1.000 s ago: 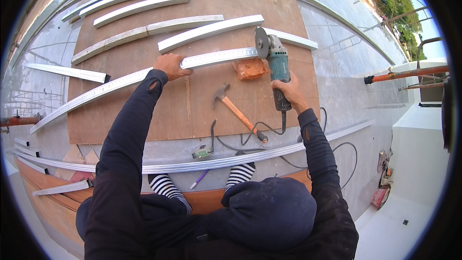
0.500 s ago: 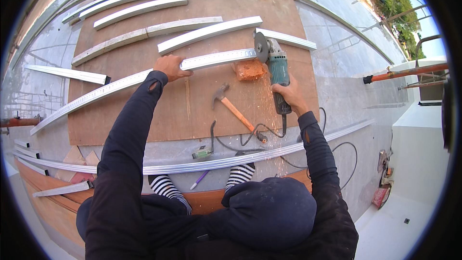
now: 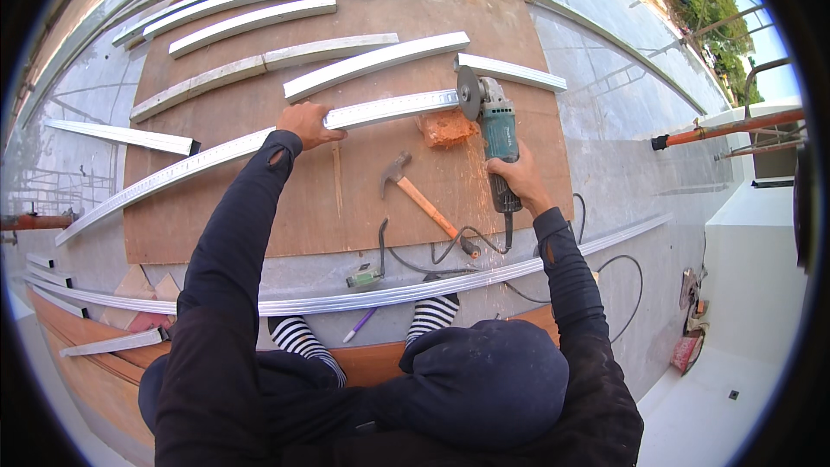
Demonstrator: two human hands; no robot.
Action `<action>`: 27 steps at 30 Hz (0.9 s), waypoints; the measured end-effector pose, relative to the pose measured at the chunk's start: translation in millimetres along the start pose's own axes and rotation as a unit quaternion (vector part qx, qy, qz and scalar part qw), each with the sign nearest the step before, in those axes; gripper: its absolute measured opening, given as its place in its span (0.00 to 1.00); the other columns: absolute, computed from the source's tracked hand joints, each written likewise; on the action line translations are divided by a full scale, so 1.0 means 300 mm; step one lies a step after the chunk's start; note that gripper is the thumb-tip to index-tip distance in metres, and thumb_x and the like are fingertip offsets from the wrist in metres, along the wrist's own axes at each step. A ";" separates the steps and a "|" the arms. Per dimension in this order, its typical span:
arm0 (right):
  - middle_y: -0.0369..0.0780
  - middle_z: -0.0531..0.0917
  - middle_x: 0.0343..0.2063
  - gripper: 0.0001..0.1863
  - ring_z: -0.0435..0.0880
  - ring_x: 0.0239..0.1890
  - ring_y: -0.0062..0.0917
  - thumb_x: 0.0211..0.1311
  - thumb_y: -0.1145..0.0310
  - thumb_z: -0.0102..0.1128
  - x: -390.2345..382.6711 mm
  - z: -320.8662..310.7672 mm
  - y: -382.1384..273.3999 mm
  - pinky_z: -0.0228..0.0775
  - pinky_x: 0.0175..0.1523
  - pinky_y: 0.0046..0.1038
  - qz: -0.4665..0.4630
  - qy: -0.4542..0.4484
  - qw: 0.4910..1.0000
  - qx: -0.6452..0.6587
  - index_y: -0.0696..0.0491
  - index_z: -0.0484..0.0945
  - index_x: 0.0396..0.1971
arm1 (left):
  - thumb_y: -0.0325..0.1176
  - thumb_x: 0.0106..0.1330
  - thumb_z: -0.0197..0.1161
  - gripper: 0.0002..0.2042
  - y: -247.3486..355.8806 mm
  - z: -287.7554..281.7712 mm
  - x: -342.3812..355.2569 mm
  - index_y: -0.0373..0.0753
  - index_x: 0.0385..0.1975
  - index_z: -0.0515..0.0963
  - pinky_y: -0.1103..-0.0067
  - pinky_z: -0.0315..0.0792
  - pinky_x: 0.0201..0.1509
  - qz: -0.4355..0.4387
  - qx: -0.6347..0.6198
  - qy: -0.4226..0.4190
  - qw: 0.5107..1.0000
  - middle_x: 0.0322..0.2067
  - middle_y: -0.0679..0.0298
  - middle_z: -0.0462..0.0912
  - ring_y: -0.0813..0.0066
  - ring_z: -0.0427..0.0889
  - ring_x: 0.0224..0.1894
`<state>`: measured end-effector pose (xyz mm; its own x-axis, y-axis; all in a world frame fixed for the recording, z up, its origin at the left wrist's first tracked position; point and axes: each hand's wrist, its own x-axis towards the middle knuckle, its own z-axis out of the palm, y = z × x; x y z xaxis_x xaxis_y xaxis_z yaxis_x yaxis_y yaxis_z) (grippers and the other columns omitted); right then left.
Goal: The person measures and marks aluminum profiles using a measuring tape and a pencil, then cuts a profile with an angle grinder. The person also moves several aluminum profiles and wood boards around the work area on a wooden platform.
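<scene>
My left hand [image 3: 304, 125] is closed around a long slotted metal channel [image 3: 393, 108] that runs from the lower left up to the grinder. In my right hand [image 3: 521, 175] is a teal and black angle grinder [image 3: 500, 134], gripped by its body. Its cutting disc [image 3: 469, 92] meets the channel's right end. Orange sparks fall from there toward me. Under that end sits a rough orange brick piece [image 3: 447, 128]. A hammer [image 3: 421, 199] with an orange handle lies below, between my arms. The grinder's black cord trails from its lower end.
Several cut metal lengths [image 3: 376, 65] lie on the brown board [image 3: 285, 199] beyond my hands. A long metal strip [image 3: 389, 294] crosses in front of my feet. Near it are a small green tool [image 3: 364, 275] and a purple marker [image 3: 360, 325]. Orange scaffold pipe [image 3: 735, 128] stands at right.
The channel and both hands stay almost in place. The grinder tilts very slightly, and the stream of sparks looks thinner than before.
</scene>
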<state>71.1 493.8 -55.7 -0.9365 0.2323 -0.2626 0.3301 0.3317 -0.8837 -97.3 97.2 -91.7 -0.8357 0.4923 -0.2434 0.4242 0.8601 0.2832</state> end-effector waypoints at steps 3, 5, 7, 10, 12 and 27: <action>0.35 0.79 0.29 0.22 0.78 0.28 0.20 0.43 0.67 0.70 0.003 0.005 0.000 0.72 0.36 0.25 0.002 -0.002 1.000 0.000 0.57 0.74 0.40 | 0.66 0.52 0.66 0.33 -0.003 0.004 -0.005 0.43 0.46 0.84 0.62 0.79 0.43 0.010 -0.003 0.016 1.000 0.34 0.51 0.87 0.51 0.86 0.38; 0.35 0.79 0.29 0.23 0.78 0.28 0.20 0.43 0.67 0.70 0.005 0.005 0.009 0.72 0.36 0.25 0.001 -0.006 1.000 0.000 0.57 0.75 0.41 | 0.66 0.52 0.66 0.33 -0.007 0.005 -0.005 0.44 0.46 0.84 0.62 0.78 0.43 0.011 -0.005 0.021 1.000 0.34 0.51 0.86 0.51 0.85 0.38; 0.35 0.79 0.29 0.23 0.78 0.29 0.20 0.43 0.67 0.71 -0.004 0.004 0.030 0.72 0.36 0.25 -0.003 -0.008 1.000 0.000 0.57 0.75 0.41 | 0.66 0.52 0.66 0.32 -0.009 0.006 0.000 0.44 0.45 0.84 0.62 0.78 0.43 0.015 -0.009 0.026 1.000 0.34 0.51 0.86 0.50 0.85 0.38; 0.35 0.79 0.30 0.25 0.79 0.30 0.20 0.43 0.67 0.71 -0.019 -0.003 0.055 0.73 0.36 0.25 0.019 0.001 0.999 0.050 0.57 0.75 0.43 | 0.65 0.51 0.66 0.32 -0.004 0.010 0.002 0.44 0.44 0.84 0.62 0.78 0.43 0.018 -0.013 0.026 0.999 0.33 0.51 0.86 0.50 0.85 0.38; 0.37 0.79 0.34 0.30 0.79 0.31 0.20 0.44 0.69 0.71 -0.036 -0.001 0.047 0.74 0.37 0.25 0.016 0.017 0.997 0.070 0.58 0.71 0.50 | 0.65 0.51 0.66 0.31 0.000 0.004 0.000 0.44 0.44 0.85 0.62 0.78 0.43 0.014 -0.012 0.021 1.000 0.33 0.51 0.86 0.50 0.85 0.38; 0.43 0.76 0.42 0.48 0.83 0.32 0.25 0.48 0.76 0.69 -0.127 -0.010 -0.008 0.80 0.35 0.27 -0.027 0.105 0.967 0.232 0.54 0.51 0.68 | 0.68 0.52 0.65 0.33 0.007 0.000 -0.036 0.40 0.40 0.83 0.62 0.77 0.43 0.007 0.003 0.024 1.000 0.33 0.49 0.86 0.50 0.85 0.38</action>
<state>106.4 487.0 -42.4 -0.8905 0.4223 -0.1692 0.1463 -0.0865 -0.9855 -87.4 93.7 -88.5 -0.8453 0.4979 -0.1937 0.4385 0.8537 0.2809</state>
